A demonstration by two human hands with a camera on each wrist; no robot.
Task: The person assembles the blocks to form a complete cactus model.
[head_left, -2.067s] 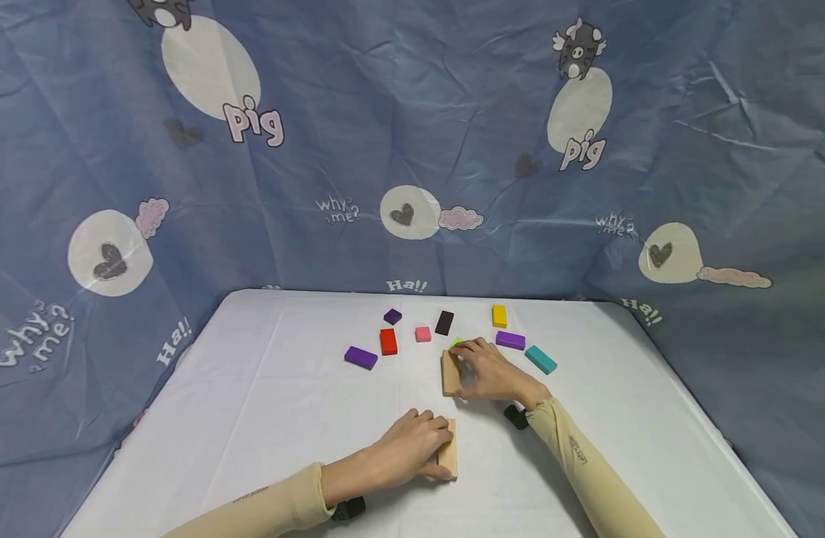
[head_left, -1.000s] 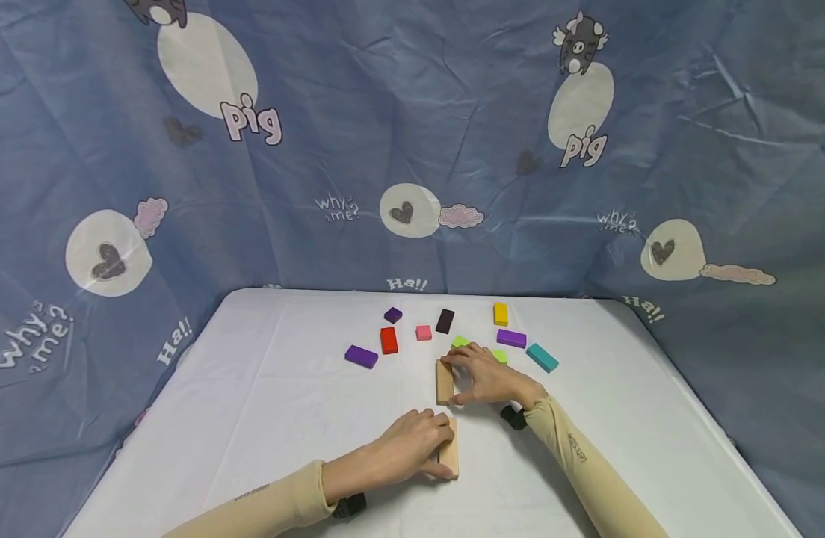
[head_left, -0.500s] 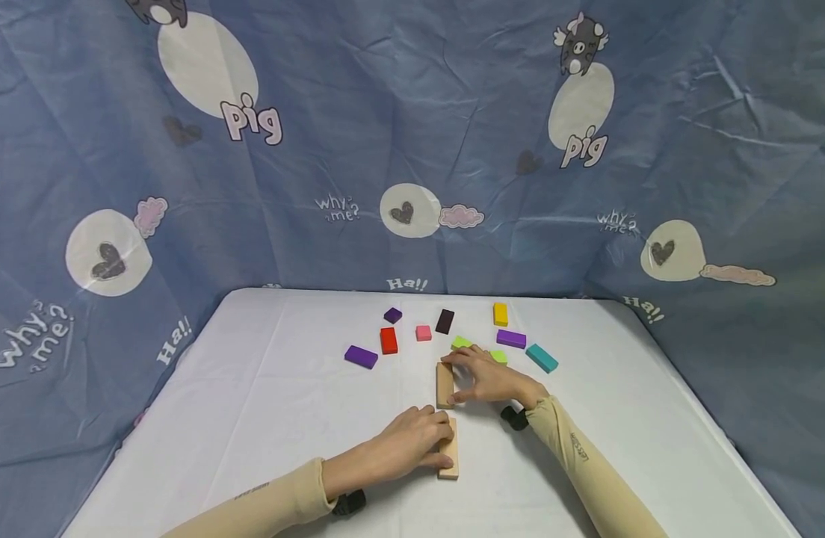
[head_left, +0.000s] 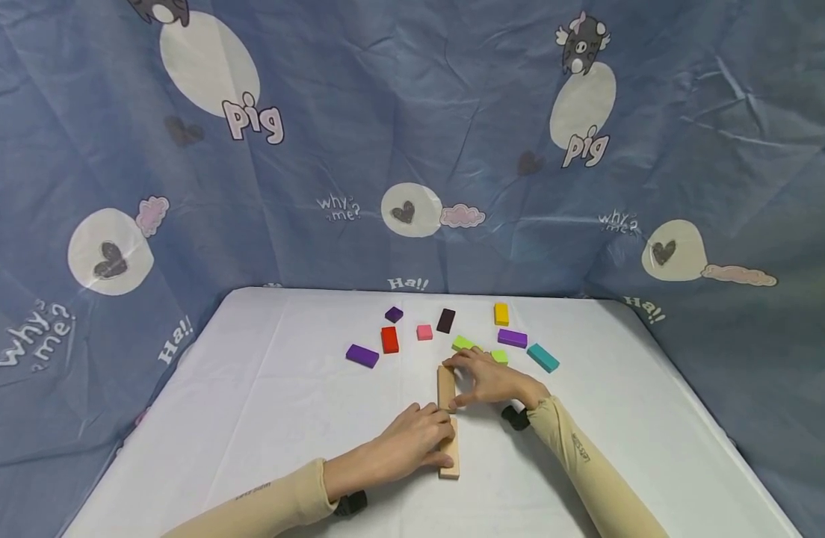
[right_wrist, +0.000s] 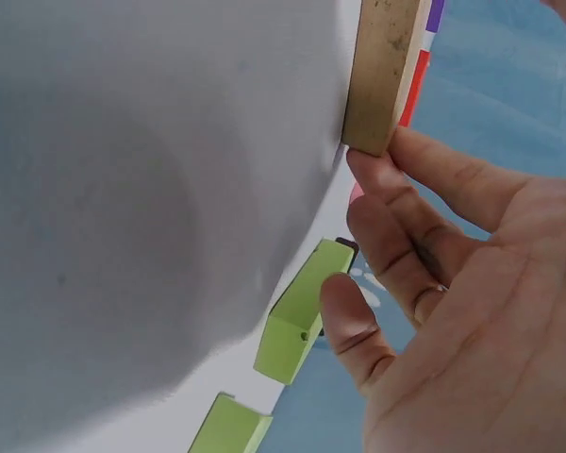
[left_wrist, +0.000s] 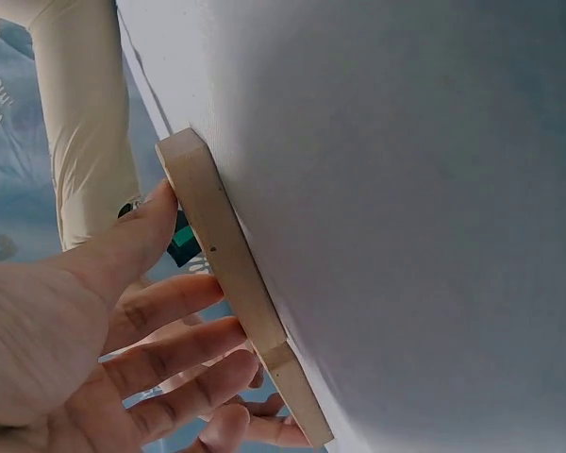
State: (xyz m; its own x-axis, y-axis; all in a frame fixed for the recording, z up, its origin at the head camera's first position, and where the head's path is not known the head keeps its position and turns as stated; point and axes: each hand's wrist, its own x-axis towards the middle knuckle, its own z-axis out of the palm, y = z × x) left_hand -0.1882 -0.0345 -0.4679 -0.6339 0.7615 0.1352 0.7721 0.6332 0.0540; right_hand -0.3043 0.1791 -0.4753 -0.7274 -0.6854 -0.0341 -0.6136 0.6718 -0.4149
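Observation:
Two plain wooden blocks lie almost end to end on the white table. On the near wooden block (head_left: 450,467), my left hand (head_left: 412,442) rests its thumb and fingertips. The left wrist view shows those fingers (left_wrist: 179,307) fairly straight, meeting the top edge of the block. My right hand (head_left: 489,377) holds the far wooden block (head_left: 446,385) between its fingertips at the far end and its thumb toward the near end. In the right wrist view, the fingertips touch the end of the far block (right_wrist: 382,85). A lime green block (right_wrist: 307,297) lies just beyond them.
Beyond the hands lie a red block (head_left: 389,340), a pink block (head_left: 424,332), a black block (head_left: 446,321), a yellow block (head_left: 501,314), a teal block (head_left: 543,358) and several purple blocks, one at left (head_left: 362,356). A blue printed cloth (head_left: 318,164) hangs behind the table (head_left: 285,373).
My right hand has brought the far wooden block nearer and lined it up with the near one, closing most of the gap. My left thumb has shifted slightly farther onto the near block.

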